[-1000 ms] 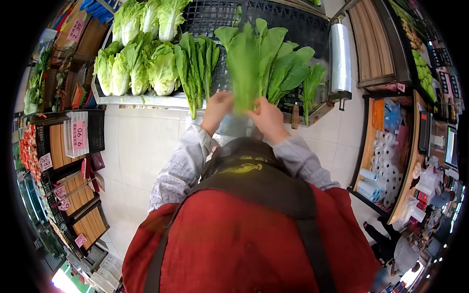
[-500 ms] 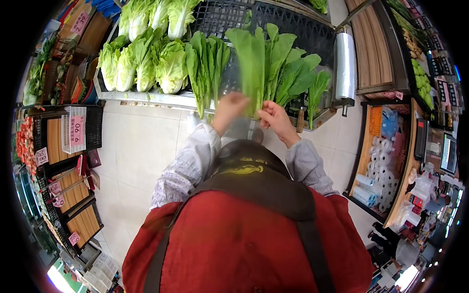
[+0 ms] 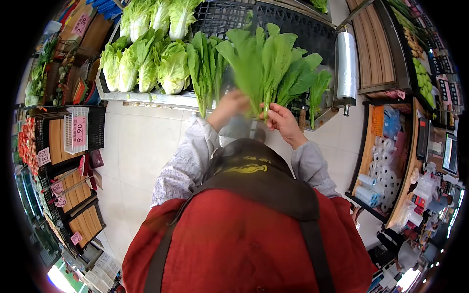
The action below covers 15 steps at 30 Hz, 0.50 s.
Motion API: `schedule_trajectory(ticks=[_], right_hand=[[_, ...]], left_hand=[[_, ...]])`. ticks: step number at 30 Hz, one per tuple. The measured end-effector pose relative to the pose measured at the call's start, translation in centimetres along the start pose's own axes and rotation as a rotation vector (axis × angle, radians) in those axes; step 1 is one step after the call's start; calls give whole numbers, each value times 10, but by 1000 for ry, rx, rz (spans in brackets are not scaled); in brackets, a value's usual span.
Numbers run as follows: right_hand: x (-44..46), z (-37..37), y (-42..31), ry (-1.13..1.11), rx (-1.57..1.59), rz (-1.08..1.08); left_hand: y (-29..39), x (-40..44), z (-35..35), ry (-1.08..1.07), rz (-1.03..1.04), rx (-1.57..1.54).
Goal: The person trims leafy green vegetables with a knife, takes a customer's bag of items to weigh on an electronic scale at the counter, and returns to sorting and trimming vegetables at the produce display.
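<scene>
Blurred by motion, my left hand (image 3: 231, 107) is beside the stem end of a leafy green stalk (image 3: 248, 73); its fingertips are smeared. My right hand (image 3: 283, 122) pinches the base of another green stalk (image 3: 273, 63), which stands upright just right of the first. More dark leafy greens (image 3: 298, 75) lie to the right, and a small bunch (image 3: 319, 93) rests near the rack's corner. On the left, a bunch of long greens (image 3: 201, 68) lies beside several pale cabbages (image 3: 173, 66).
The metal rack (image 3: 161, 100) has black crates (image 3: 220, 17) behind the greens. A brown handle (image 3: 302, 118) and a roll of plastic bags (image 3: 346, 66) are at its right. Paper rolls (image 3: 383, 168) fill a right shelf. Another person (image 3: 407, 255) is at the lower right.
The blurred stalk has tilted leftward, separating from the stalk at my right hand. My right hand has shifted slightly right. The view has moved a little since the earliest frame.
</scene>
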State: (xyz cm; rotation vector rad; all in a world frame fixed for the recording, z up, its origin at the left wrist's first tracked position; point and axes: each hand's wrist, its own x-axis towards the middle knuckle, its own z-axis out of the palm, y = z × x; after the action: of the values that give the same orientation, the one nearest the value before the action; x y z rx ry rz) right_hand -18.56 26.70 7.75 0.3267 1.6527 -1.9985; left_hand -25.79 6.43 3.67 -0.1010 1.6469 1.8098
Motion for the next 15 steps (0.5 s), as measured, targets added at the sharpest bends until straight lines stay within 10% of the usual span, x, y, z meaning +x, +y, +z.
schedule_trajectory(ticks=[15], right_hand=[[6,15,5,2,178,55]], left_hand=[[0,-16,-5,-15,3,-323]])
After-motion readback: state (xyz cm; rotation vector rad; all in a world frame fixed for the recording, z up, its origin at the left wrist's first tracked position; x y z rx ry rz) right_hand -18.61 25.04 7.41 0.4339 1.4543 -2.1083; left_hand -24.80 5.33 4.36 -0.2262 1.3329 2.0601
